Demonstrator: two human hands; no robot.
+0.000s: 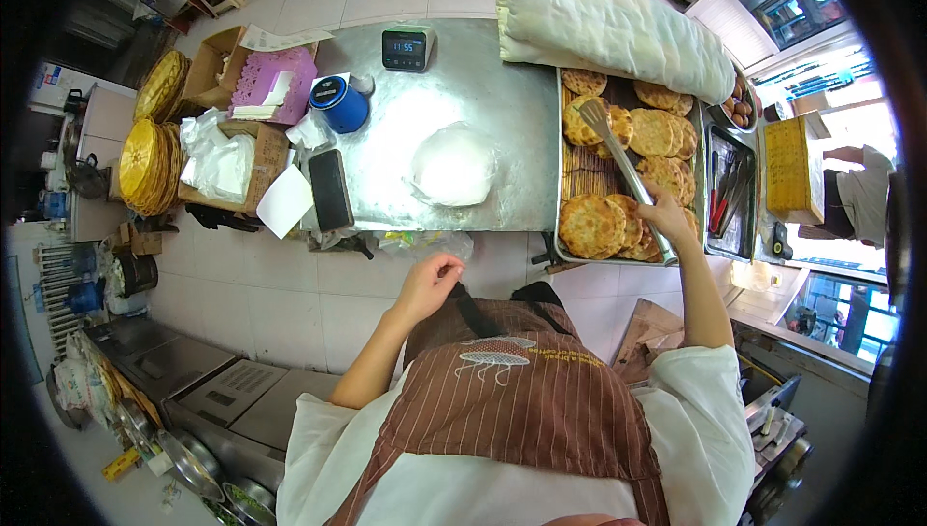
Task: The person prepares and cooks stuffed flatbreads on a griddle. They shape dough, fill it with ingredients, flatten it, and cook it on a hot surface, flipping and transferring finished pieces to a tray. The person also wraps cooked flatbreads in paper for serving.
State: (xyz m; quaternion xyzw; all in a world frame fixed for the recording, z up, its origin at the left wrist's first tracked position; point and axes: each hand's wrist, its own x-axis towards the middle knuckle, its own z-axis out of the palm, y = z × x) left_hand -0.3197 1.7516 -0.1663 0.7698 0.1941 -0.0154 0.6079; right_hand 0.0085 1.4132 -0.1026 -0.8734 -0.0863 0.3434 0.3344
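My right hand [666, 216] grips long metal tongs [624, 164] by their handle end. The slotted tip of the tongs lies over the round browned flatbreads [590, 225], which overlap in rows in a metal tray [558, 164] lined with a slatted mat. Whether the tongs pinch a bread cannot be made out. In front of the table's near edge hangs my left hand [429, 283], its fingers curled in towards the thumb, with nothing visible in it. On the steel table [471, 55] beyond it, a round white thing in clear plastic [455, 164] is washed out by glare.
A rolled white quilted cover [615, 37] lies across the tray's far end. Left on the table are a phone [331, 189], blue canister [339, 106], digital clock [408, 48] and cardboard box [269, 156] with plastic bags. Rightwards sit a knife tray [731, 185] and another person [862, 193].
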